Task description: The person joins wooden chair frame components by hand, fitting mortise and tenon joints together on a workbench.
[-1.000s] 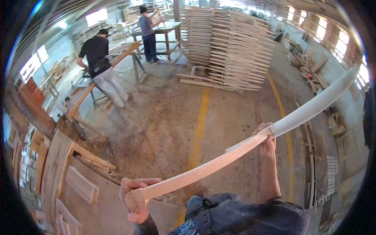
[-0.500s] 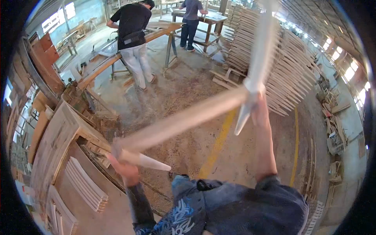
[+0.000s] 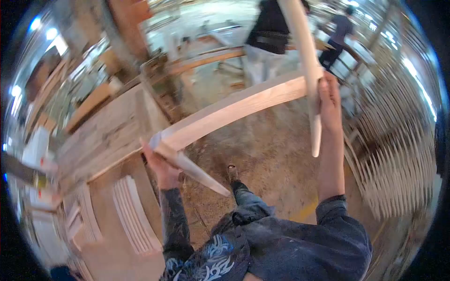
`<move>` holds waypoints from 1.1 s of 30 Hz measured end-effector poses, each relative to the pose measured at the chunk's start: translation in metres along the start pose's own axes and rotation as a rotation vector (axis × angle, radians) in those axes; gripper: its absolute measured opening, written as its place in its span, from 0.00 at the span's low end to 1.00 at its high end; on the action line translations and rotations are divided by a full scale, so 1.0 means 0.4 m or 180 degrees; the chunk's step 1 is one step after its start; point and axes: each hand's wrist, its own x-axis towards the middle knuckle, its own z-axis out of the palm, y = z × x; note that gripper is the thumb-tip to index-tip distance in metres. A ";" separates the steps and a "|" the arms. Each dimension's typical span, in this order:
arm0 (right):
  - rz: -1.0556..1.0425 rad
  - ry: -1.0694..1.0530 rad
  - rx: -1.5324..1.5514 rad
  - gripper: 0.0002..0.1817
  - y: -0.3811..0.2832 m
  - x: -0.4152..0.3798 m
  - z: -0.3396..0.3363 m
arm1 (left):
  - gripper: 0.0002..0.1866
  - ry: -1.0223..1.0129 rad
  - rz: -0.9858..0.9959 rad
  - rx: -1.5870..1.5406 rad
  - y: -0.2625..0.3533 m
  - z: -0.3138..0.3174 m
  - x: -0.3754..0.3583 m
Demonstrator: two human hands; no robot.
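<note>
A wooden frame is held up in front of me, with a curved rail (image 3: 239,110) joining two tapered legs. My left hand (image 3: 161,166) is wrapped round the frame's left corner, near the top of the shorter-looking leg (image 3: 201,174), which points down to the right. On the other side, my right hand (image 3: 329,100) grips the joint by the long leg (image 3: 307,51), whose tapered end hangs below the rail. The fingers of both hands are closed on the wood, partly hidden behind it.
A workbench (image 3: 108,126) stands at the left, with curved slats (image 3: 136,215) on a board below it. Racked wooden pieces (image 3: 393,154) fill the right side. Two people, one in black (image 3: 269,30) and one farther back (image 3: 341,30), stand beyond the frame near benches.
My view has swung left, so the bench and slats sit farther right in view. Both hands still hold the frame, its rail now sharper. A foot has come into view below it.
</note>
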 end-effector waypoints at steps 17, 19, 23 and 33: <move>-0.0175 -0.2687 0.0740 0.15 0.345 0.542 1.609 | 0.17 0.2930 0.2007 0.0655 0.046 -0.425 0.514; -0.0445 -0.2954 0.0405 0.19 0.330 0.509 1.790 | 0.18 0.3246 0.2020 0.0613 0.097 -0.472 0.554; -0.0734 -0.3378 -0.0050 0.22 0.306 0.398 2.043 | 0.09 0.3512 0.1659 0.0849 0.150 -0.557 0.557; -0.1233 -0.3783 -0.0692 0.23 0.433 0.131 2.500 | 0.30 0.3915 0.1497 0.1006 0.214 -0.717 0.535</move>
